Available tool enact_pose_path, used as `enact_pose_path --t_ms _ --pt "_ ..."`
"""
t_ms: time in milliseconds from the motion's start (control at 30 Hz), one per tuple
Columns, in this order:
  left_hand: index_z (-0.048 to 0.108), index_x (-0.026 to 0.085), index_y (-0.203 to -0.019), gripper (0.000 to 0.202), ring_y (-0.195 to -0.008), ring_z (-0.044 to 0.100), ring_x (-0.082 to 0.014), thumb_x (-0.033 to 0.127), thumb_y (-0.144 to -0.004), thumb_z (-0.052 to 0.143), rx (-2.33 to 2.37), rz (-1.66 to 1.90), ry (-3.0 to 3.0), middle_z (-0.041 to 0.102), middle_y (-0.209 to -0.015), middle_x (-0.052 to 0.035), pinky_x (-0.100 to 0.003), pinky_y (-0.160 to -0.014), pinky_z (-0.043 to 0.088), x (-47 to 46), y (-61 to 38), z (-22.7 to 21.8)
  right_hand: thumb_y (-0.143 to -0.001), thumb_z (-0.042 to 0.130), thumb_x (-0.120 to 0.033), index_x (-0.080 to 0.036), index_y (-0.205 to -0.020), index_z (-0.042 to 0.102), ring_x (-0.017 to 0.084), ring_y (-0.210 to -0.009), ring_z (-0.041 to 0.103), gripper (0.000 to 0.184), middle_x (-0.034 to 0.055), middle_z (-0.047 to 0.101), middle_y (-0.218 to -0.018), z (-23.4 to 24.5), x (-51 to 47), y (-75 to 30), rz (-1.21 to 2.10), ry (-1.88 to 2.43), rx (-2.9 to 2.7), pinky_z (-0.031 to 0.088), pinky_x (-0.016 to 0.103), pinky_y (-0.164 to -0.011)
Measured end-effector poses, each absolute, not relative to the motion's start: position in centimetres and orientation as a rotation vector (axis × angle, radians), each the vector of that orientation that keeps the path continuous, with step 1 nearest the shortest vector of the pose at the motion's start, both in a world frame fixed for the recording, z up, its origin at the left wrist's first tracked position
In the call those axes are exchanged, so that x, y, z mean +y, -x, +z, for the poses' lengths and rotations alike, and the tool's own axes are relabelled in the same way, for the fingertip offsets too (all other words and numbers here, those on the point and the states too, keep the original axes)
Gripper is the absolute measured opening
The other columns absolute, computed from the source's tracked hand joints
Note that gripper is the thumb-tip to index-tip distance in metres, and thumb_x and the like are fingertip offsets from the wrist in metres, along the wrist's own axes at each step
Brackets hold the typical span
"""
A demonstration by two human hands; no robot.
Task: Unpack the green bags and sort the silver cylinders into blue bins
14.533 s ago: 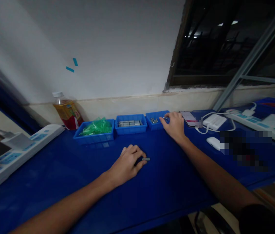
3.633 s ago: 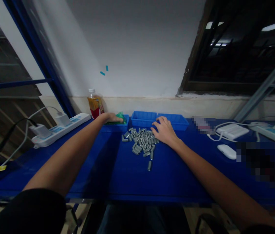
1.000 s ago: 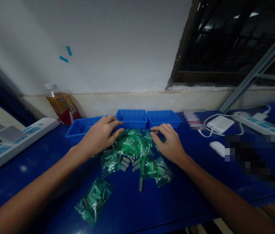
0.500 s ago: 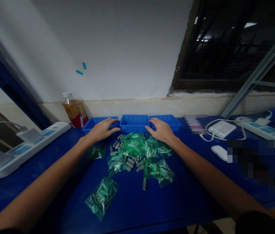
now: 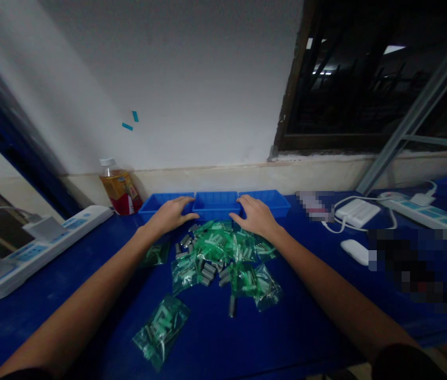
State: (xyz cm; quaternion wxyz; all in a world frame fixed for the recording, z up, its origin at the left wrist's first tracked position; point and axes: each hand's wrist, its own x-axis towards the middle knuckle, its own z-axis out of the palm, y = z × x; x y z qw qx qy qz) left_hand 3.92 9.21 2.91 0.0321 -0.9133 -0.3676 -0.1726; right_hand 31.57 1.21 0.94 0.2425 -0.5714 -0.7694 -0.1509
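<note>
Three shallow blue plastic bins stand side by side by the wall: a left bin (image 5: pixel 148 203), a middle bin (image 5: pixel 216 212) and a right bin (image 5: pixel 282 203). My left hand (image 5: pixel 172 215) reaches over the left bin, fingers stretched toward its border with the middle one and thumb apart. Mirroring it, my right hand (image 5: pixel 258 215) lies over the border of the middle and right bins, thumb spread. Neither hand holds anything; whether the fingertips touch the bins is unclear. Before the bins lies a heap of green-tinted clear bags (image 5: pixel 213 240) of small parts, with loose grey metal cylinders (image 5: pixel 207 273) among them.
One separate green bag (image 5: pixel 162 330) and a single cylinder (image 5: pixel 231 306) lie nearer me. A drink bottle (image 5: pixel 118 187) and a power strip (image 5: pixel 49 245) stand left. Rightward are a white charger (image 5: pixel 358 212) with cable, a white mouse-like object (image 5: pixel 354 252) and another strip (image 5: pixel 433 211).
The bins sit closer together, their gaps narrowed, and both hands have shifted slightly inward with them. The whole view has moved a little; the bags and cylinders look otherwise unchanged.
</note>
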Motion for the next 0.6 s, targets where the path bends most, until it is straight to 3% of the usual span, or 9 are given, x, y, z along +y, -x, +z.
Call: enact_pose_path --t_ms 233,400,600 --pt "0.048 0.008 -0.128 0.066 -0.123 0.048 -0.0279 0.056 -0.083 0.051 -1.116 -0.512 2.774 0.049 -0.134 -0.0196 -0.039 -0.103 0.037 9.78 -4.32 2.51 -0.086 0.05 -0.045 -0.01 -0.118 0.053 0.026 -0.113 0.052 0.047 0.0161 0.056 -0.123 0.6 1.63 -32.19 -0.383 1.516 -2.15 0.041 0.037 -0.096" --pt "0.046 0.01 -0.13 0.061 -0.124 0.047 -0.0263 0.052 -0.085 0.049 -1.115 -0.479 2.79 0.049 -0.135 -0.0178 -0.038 -0.104 0.036 9.88 -4.53 2.64 -0.086 0.051 -0.045 -0.009 -0.121 0.052 0.028 -0.118 0.05 0.051 0.0175 0.052 -0.129 0.26 1.9 -32.1 -0.372 1.549 -2.124 0.04 0.039 -0.098" --pt "0.048 0.016 -0.129 0.058 -0.124 0.047 -0.0255 0.053 -0.085 0.048 -1.11 -0.429 2.791 0.049 -0.136 -0.0146 -0.037 -0.104 0.036 9.16 -4.07 2.65 -0.085 0.051 -0.044 -0.01 -0.118 0.055 0.028 -0.115 0.053 0.047 0.0173 0.057 -0.124 0.21 1.1 -31.62 -0.322 1.536 -2.087 0.043 0.04 -0.095"
